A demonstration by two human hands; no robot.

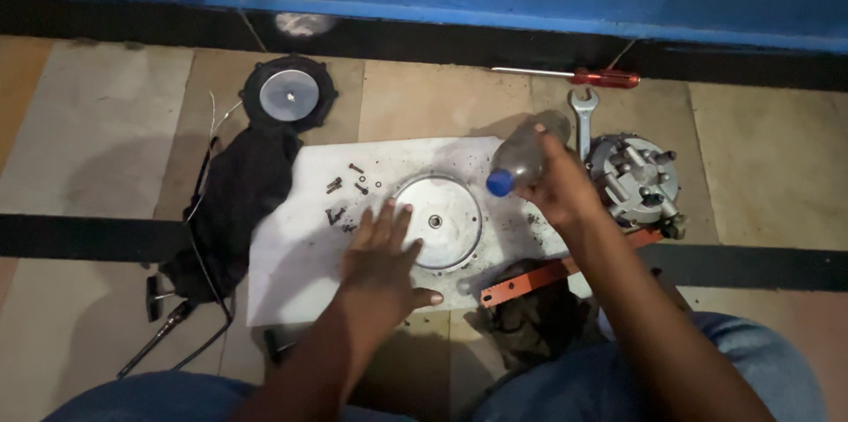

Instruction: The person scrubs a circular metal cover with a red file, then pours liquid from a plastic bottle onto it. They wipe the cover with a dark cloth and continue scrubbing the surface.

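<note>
A: What are the hands doing?
B: Left hand (382, 256) lies flat, fingers spread, on a round metal plate (443, 221) resting on a white sheet (291, 254) on the floor. Right hand (558, 188) grips a tilted plastic bottle (523, 157) over it.
A: Progress?
B: Plate detached; loose bolts (344, 197) lie beside it.

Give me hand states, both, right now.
Left hand: open, flat on the round metal plate.
Right hand: closed around a plastic bottle with a blue cap.

Repair workshop floor, spanner (582, 118), screwdriver (583, 77), loose bolts (344, 197), stripped metal housing (636, 179) on tiles
</note>
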